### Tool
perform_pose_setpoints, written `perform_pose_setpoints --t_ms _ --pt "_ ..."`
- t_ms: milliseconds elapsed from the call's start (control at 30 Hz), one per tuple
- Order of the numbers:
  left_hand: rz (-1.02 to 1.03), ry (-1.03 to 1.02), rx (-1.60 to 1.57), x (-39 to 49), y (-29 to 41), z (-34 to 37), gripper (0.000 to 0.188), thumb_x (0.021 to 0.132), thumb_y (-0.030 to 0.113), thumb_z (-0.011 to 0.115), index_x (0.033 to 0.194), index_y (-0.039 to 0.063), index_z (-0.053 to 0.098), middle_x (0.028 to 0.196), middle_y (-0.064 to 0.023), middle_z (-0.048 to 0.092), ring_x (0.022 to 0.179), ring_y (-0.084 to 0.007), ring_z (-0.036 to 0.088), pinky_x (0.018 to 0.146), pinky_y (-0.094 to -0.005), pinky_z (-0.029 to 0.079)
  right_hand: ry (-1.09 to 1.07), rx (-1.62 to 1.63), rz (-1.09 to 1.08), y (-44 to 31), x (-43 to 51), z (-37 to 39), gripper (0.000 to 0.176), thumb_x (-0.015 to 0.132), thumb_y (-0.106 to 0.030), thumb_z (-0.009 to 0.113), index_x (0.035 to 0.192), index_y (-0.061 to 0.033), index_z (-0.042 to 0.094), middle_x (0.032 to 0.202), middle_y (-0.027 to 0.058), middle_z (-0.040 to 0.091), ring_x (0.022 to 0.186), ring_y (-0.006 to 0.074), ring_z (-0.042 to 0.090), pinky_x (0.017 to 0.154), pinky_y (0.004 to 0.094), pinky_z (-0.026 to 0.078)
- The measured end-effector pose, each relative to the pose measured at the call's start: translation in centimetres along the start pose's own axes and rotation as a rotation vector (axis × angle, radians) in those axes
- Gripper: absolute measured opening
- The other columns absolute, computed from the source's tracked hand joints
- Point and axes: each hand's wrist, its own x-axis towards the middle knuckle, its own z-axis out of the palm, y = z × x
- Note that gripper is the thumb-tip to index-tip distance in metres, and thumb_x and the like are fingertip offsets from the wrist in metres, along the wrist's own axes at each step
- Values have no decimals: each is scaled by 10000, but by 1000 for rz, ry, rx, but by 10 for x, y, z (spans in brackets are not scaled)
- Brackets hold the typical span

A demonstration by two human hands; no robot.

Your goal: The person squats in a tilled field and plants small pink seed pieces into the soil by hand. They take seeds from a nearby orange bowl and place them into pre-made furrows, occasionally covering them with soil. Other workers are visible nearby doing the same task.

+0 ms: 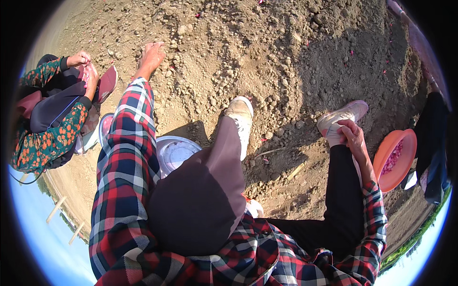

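My left hand [152, 58] reaches out over the clumpy dry soil [200, 60], palm down and fingers bent toward the ground. Whether anything is between its fingertips cannot be seen. My right hand [352, 136] is by my right ankle, its fingers curled in beside the light-coloured shoe [343, 113]; what it may hold is hidden. To the right of that hand stands an orange plastic bowl [382, 152] with many pink seeds [392, 157] in it. Scattered pink seeds, such as one pink seed [351, 53], lie on the soil.
A shiny basin [175, 152] sits beside my left knee [196, 200]. Left of my sleeve, a second basin [105, 129] shows partly. A co-worker in a flowered sleeve [61, 143] squats at left, pink pieces in hand. At the right edge another person's dark-clothed leg [431, 143] appears.
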Motion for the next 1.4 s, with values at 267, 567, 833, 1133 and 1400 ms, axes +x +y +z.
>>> perform_pose_setpoints --t_ms 267,567,833,1133,1400 --pt "115 185 -193 -54 -15 -3 437 823 223 572 1252 145 537 1230 -192 496 1179 -327 450 1019 -387 351 -12 4 -58 11 1 -1 330 918 -269 485 1140 -47 588 844 -1 610 577 34 518 465 170 359" --pt "11 23 -273 -172 -4 20 443 799 116 583 1238 128 523 1165 -212 520 1114 -342 509 962 -385 403 -8 107 -54 19 1 -5 297 905 -209 487 1121 -38 597 843 7 608 579 32 509 468 169 356" --pt "-575 63 -767 -115 4 45 427 773 99 571 1198 69 550 943 -189 619 847 -276 609 773 -365 485 -3 109 -63 19 0 -2 294 913 -214 488 1126 -39 590 837 10 604 580 32 507 463 162 357" --pt "-315 -131 -795 -29 49 4 362 900 136 497 1254 62 512 1227 -103 541 1080 -196 545 705 -353 548 -4 121 -49 17 -1 -3 322 926 -263 494 1144 -45 585 848 10 609 567 28 507 441 162 350" --pt "4 -5 -331 -18 52 7 423 828 107 527 1251 111 527 1104 -130 565 1027 -241 553 868 -340 470 10 85 -48 15 1 -3 309 910 -243 485 1127 -51 593 835 11 604 567 40 511 446 170 361"
